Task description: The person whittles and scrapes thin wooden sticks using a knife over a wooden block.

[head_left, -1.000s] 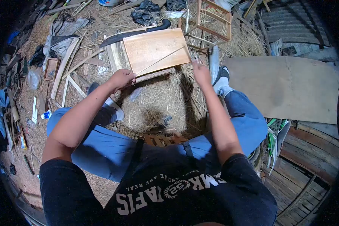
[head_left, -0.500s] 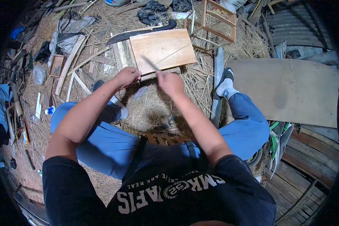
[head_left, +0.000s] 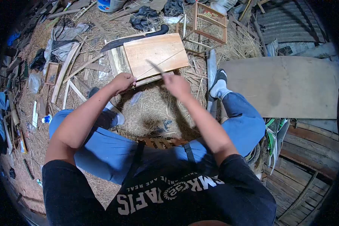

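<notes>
My left hand (head_left: 124, 83) pinches the near end of a thin wooden strip (head_left: 168, 58). The strip slants up and right across a pale wooden board (head_left: 151, 49). In my closed right hand (head_left: 177, 87) is a knife (head_left: 154, 66), its blade pointing up and left over the strip, slightly blurred. Whether the blade touches the strip I cannot tell. Behind the board lies a large machete (head_left: 120, 42) with a curved black handle.
A small wooden frame cage (head_left: 211, 23) stands beyond the board, to the right. A big flat panel (head_left: 278, 86) lies at the right. To the left are a small wooden tray (head_left: 52, 73) and loose slats (head_left: 66, 71). Straw and scraps cover the ground.
My right hand and the knife have shifted slightly right and down relative to the board. My left hand keeps its pinch on the strip. The whole view has shifted a little.
</notes>
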`<state>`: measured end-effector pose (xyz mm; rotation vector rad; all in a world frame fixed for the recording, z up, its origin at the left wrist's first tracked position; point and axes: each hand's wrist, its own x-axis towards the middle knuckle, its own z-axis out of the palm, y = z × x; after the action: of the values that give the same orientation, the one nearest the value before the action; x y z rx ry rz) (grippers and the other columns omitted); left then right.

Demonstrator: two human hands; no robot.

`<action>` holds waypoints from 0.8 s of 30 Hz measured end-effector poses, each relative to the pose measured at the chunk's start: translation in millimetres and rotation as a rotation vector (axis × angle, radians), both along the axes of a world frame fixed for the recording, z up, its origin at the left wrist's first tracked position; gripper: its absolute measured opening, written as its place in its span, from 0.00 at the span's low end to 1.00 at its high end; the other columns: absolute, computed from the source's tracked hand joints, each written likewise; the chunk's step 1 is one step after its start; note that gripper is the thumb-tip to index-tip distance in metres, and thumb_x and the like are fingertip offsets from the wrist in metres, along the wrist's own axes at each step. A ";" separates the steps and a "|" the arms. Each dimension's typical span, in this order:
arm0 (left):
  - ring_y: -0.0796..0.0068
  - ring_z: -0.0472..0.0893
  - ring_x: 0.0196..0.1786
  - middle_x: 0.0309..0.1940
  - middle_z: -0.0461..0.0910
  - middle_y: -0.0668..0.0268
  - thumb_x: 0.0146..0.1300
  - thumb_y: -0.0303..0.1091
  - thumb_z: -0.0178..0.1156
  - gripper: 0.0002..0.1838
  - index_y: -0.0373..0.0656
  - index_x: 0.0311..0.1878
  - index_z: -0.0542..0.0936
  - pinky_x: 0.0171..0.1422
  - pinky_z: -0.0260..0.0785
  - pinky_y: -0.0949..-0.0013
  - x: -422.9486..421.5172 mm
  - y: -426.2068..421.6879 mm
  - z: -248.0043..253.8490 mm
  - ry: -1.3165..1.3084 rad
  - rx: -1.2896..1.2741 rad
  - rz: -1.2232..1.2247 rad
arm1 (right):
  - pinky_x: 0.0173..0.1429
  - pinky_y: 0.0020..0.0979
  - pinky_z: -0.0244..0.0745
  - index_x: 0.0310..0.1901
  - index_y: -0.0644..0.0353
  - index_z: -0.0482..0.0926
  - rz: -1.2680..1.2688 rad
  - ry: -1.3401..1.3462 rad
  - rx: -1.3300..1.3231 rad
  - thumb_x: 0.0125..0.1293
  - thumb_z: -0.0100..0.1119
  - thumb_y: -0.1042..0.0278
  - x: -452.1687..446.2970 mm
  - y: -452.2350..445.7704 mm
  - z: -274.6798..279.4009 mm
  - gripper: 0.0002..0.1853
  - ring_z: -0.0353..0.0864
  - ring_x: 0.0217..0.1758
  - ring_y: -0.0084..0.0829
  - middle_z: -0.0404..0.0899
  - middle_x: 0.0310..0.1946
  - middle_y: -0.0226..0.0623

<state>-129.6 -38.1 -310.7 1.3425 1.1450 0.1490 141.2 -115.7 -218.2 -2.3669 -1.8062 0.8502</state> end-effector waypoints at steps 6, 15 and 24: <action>0.83 0.66 0.19 0.21 0.73 0.75 0.75 0.44 0.58 0.16 0.45 0.34 0.82 0.23 0.59 0.72 1.2 -5.8 8.6 -0.017 0.009 0.056 | 0.50 0.51 0.80 0.40 0.56 0.87 0.203 0.010 -0.063 0.77 0.38 0.38 -62.1 -11.6 -7.1 0.32 0.86 0.42 0.55 0.86 0.37 0.53; 0.79 0.69 0.17 0.18 0.72 0.72 0.75 0.47 0.57 0.18 0.46 0.32 0.81 0.21 0.61 0.70 4.2 1.8 25.1 0.039 -0.107 0.002 | 0.53 0.50 0.80 0.43 0.56 0.88 0.003 -0.073 -0.002 0.76 0.40 0.37 9.5 16.0 -13.5 0.32 0.86 0.45 0.55 0.87 0.40 0.52; 0.77 0.72 0.15 0.16 0.75 0.67 0.73 0.41 0.57 0.18 0.40 0.29 0.81 0.19 0.62 0.68 6.1 -4.1 16.2 -0.041 -0.047 0.076 | 0.54 0.54 0.79 0.43 0.56 0.88 -0.094 -0.067 -0.007 0.76 0.34 0.34 33.0 18.3 -34.9 0.36 0.86 0.48 0.56 0.87 0.40 0.52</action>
<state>-123.5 -42.3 -294.4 1.2498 1.1586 0.2024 174.2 -97.5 -253.1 -2.4913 -1.7009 0.7770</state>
